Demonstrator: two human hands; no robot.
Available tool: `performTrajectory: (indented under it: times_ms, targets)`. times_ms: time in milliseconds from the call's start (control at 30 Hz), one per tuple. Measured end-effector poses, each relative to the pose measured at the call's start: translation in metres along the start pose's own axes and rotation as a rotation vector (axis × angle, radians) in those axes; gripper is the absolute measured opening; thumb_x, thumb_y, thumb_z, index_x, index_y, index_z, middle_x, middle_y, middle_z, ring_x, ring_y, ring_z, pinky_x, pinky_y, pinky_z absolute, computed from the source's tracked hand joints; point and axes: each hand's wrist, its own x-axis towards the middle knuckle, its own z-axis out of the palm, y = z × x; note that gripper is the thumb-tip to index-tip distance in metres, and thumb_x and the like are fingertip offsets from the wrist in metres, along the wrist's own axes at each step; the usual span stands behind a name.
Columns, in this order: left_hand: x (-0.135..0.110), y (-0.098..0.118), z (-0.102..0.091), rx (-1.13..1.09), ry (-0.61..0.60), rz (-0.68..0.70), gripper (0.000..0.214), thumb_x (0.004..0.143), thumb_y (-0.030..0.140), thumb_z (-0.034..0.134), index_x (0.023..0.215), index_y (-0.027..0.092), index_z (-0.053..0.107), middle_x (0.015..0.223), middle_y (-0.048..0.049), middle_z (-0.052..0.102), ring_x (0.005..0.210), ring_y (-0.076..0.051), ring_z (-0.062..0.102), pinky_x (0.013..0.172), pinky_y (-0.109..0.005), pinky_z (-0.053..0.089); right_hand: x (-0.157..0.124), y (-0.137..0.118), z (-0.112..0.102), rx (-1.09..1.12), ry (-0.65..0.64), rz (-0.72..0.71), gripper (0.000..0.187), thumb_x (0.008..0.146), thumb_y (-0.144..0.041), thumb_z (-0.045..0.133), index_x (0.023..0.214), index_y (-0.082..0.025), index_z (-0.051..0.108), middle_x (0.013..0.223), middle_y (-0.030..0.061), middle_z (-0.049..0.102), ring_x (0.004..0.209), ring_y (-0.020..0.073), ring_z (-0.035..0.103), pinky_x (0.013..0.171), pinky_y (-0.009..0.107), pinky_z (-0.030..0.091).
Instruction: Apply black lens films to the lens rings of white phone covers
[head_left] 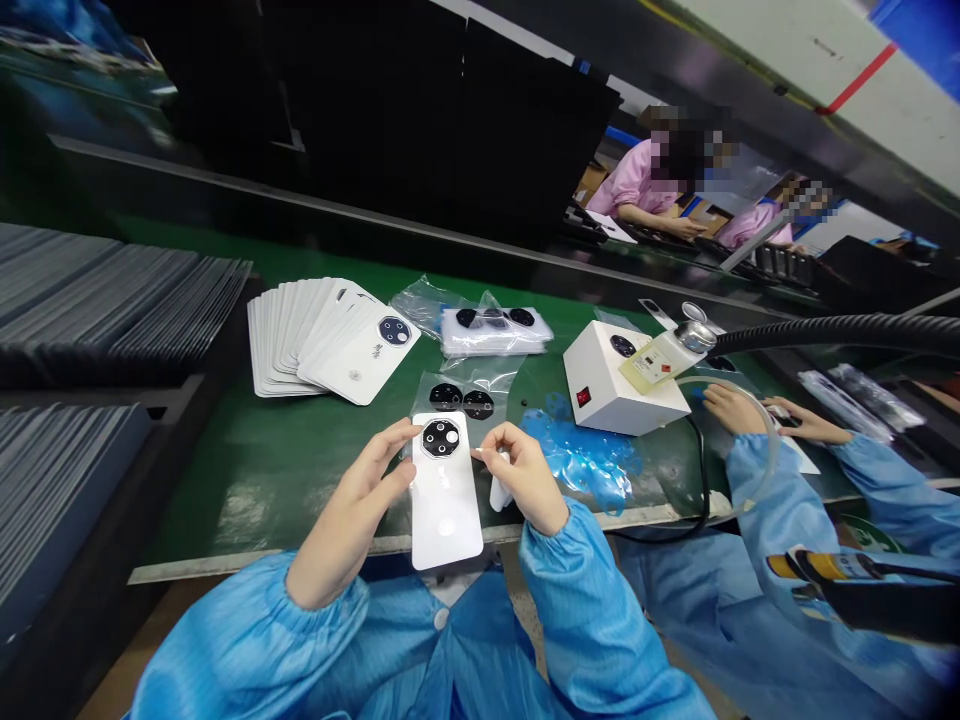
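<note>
A white phone back cover (447, 515) with a round black camera plate (440, 437) near its top lies at the bench's front edge, its lower end overhanging. My left hand (360, 500) grips its upper left edge between thumb and fingers. Beside the upper right edge, my right hand (525, 475) is closed in a pinch; a small pale tip shows at the fingertips, too small to name. Under that hand is a white object (499, 492), partly hidden. Just behind the cover lies a clear film sheet with black camera plates (478, 404).
A fanned stack of white back covers (330, 345) lies at left, near racks of grey sheets (97, 300). Bagged plates (495, 332) lie behind. Blue film scraps (581, 455), a white box (622, 385) and a bottle (664, 360) stand right. A co-worker's hands (735, 408) work further right.
</note>
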Motion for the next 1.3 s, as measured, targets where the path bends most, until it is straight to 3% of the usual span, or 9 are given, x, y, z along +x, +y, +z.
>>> performTrajectory:
  times_ms: [300, 533, 600, 733, 900, 1000, 1067, 1167, 1300]
  targets:
    - [0.02, 0.013, -0.003, -0.118, -0.012, -0.08, 0.021, 0.084, 0.034, 0.056, 0.101, 0.023, 0.062, 0.122, -0.0032, 0.059, 0.123, -0.024, 0.046, 0.102, -0.041, 0.039, 0.0, -0.006, -0.001, 0.032, 0.0, -0.006, 0.012, 0.071, -0.027, 0.059, 0.067, -0.019, 0.051, 0.063, -0.0039, 0.049, 0.058, 0.0093, 0.044, 0.053, 0.022, 0.035]
    - [0.028, 0.015, -0.008, -0.108, 0.036, -0.089, 0.02, 0.084, 0.031, 0.054, 0.101, 0.021, 0.058, 0.13, -0.0083, 0.051, 0.123, -0.028, 0.047, 0.096, -0.045, 0.046, 0.002, 0.006, -0.001, 0.099, 0.047, -0.03, 0.009, 0.073, -0.025, 0.057, 0.069, -0.019, 0.052, 0.065, -0.004, 0.05, 0.06, 0.0096, 0.045, 0.058, 0.024, 0.037]
    - [0.028, 0.011, -0.006, -0.064, 0.038, -0.068, 0.028, 0.084, 0.032, 0.054, 0.109, 0.021, 0.053, 0.133, -0.0095, 0.048, 0.119, -0.026, 0.052, 0.095, -0.043, 0.046, 0.002, 0.009, 0.0, 0.13, 0.048, -0.031, 0.009, 0.074, -0.026, 0.057, 0.07, -0.019, 0.052, 0.066, -0.0036, 0.05, 0.061, 0.0101, 0.047, 0.061, 0.025, 0.04]
    - [0.031, 0.001, 0.003, 0.118, 0.0, -0.042, 0.064, 0.074, 0.032, 0.065, 0.13, 0.017, 0.038, 0.126, -0.0138, 0.054, 0.102, -0.023, 0.061, 0.089, -0.039, 0.048, 0.003, 0.013, 0.007, 0.192, 0.017, -0.035, 0.012, 0.075, -0.029, 0.057, 0.071, -0.02, 0.051, 0.067, -0.0035, 0.051, 0.061, 0.0105, 0.049, 0.067, 0.029, 0.046]
    - [0.03, -0.007, 0.009, 0.344, -0.04, -0.068, 0.076, 0.069, 0.026, 0.065, 0.138, 0.02, 0.033, 0.113, -0.0104, 0.065, 0.071, -0.019, 0.066, 0.072, -0.035, 0.052, 0.001, 0.012, 0.01, 0.193, 0.016, -0.07, 0.015, 0.075, -0.031, 0.059, 0.071, -0.019, 0.051, 0.067, -0.0026, 0.052, 0.062, 0.0111, 0.051, 0.065, 0.028, 0.048]
    - [0.026, -0.009, 0.006, 0.389, -0.11, -0.085, 0.078, 0.073, 0.03, 0.062, 0.142, 0.019, 0.026, 0.108, -0.0105, 0.068, 0.067, -0.02, 0.067, 0.069, -0.034, 0.052, 0.002, 0.002, -0.007, 0.141, 0.118, -0.107, 0.017, 0.078, -0.034, 0.057, 0.072, -0.019, 0.051, 0.066, -0.0028, 0.051, 0.059, 0.0101, 0.051, 0.062, 0.026, 0.047]
    - [0.023, -0.009, 0.004, 0.368, -0.145, -0.077, 0.077, 0.078, 0.039, 0.058, 0.143, 0.018, 0.022, 0.116, -0.0127, 0.064, 0.077, -0.022, 0.069, 0.073, -0.033, 0.053, 0.005, -0.01, -0.031, 0.09, 0.246, -0.151, 0.018, 0.079, -0.037, 0.053, 0.075, -0.02, 0.049, 0.068, -0.0026, 0.051, 0.059, 0.0103, 0.053, 0.061, 0.025, 0.047]
    - [0.021, -0.003, 0.002, 0.176, -0.111, -0.099, 0.078, 0.075, 0.048, 0.063, 0.14, 0.025, 0.027, 0.114, -0.009, 0.066, 0.086, -0.024, 0.068, 0.071, -0.03, 0.054, 0.007, -0.035, -0.077, -0.025, 0.487, -0.235, 0.02, 0.082, -0.041, 0.045, 0.08, -0.021, 0.044, 0.074, -0.0011, 0.054, 0.062, 0.0117, 0.055, 0.061, 0.026, 0.046]
    - [0.016, 0.012, 0.006, -0.019, -0.009, -0.198, 0.083, 0.062, 0.046, 0.076, 0.135, 0.033, 0.038, 0.097, -0.0029, 0.073, 0.081, -0.026, 0.068, 0.06, -0.026, 0.055, 0.011, -0.07, -0.135, -0.293, 0.825, -0.275, 0.015, 0.08, -0.036, 0.044, 0.079, -0.021, 0.044, 0.071, -0.0016, 0.052, 0.064, 0.0132, 0.051, 0.065, 0.028, 0.043]
